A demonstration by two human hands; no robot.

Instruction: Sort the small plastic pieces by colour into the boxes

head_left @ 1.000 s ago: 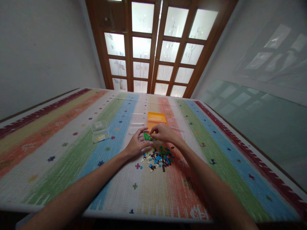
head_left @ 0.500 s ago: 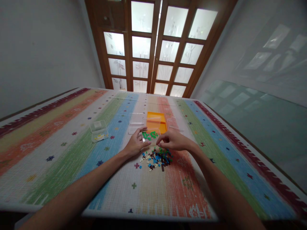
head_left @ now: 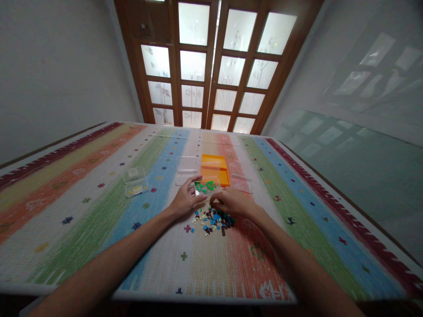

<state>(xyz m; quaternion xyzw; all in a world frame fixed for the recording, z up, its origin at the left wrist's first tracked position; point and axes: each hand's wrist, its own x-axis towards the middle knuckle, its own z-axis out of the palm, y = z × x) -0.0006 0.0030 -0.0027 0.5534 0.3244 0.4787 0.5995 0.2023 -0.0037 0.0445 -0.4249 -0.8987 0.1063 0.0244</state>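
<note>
While the left hand is holding a box, the right hand is curling, hold unclear. Edge print is looking illegible.

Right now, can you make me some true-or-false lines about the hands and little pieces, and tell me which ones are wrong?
1. The left hand is at the clear box with green pieces. True.
2. The loose pile is all blue. False: it has brown and cream pieces too.
3. Yellow pieces lie in the small open box. True.
4. The right hand is inside the orange tray. False: it is by the loose pile.
</note>
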